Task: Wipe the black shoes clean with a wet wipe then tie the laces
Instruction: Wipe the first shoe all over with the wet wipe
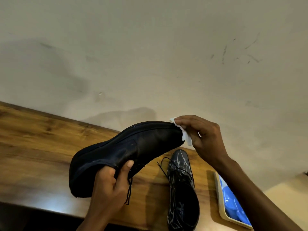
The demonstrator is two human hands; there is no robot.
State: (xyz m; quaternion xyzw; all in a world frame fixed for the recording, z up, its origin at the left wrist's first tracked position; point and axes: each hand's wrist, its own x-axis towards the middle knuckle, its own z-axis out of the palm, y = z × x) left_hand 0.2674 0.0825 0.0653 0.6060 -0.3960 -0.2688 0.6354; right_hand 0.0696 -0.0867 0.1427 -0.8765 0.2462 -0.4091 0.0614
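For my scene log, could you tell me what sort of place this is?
Probably a room at home: a wooden table against a scuffed, off-white plaster wall, with a second shoe standing on it.

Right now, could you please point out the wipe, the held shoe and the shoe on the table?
wipe [186,139], head view, lower white flap.
held shoe [150,140], head view, side of the upper.
shoe on the table [180,165], head view, laced vamp.

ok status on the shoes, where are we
Left hand holds the raised shoe. Right hand presses the wet wipe on its toe. Second shoe on the table, laces loose. Nothing blocking.
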